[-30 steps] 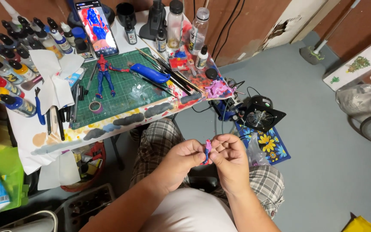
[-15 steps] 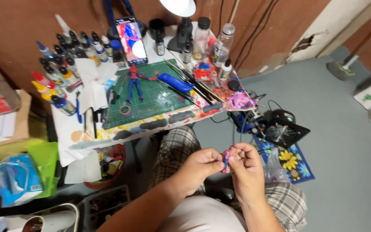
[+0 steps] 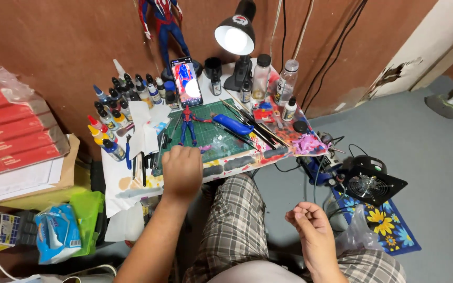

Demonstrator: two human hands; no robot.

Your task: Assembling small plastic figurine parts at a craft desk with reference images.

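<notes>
My left hand [image 3: 182, 170] reaches forward over the near edge of the green cutting mat [image 3: 226, 144], knuckles up and fingers curled under, so what it holds is hidden. Just beyond it a small red and blue action figure [image 3: 188, 126] stands on the mat, with a tiny pink bit [image 3: 205, 148] to its right. My right hand [image 3: 308, 222] hangs low beside my checked shorts [image 3: 234, 225], thumb and fingers pinched together with nothing visible in them.
Dropper paint bottles [image 3: 116, 107] line the table's left side. A phone [image 3: 186, 82], a lit desk lamp [image 3: 234, 34] and jars stand at the back, a blue tool [image 3: 232, 124] and brushes lie on the mat. A black fan [image 3: 370, 181] sits on the floor, red boxes [image 3: 11, 131] at left.
My hands were together in my lap, both on a small pink piece. They have parted: the left went forward to the mat, the right stayed low. My view tilted up.
</notes>
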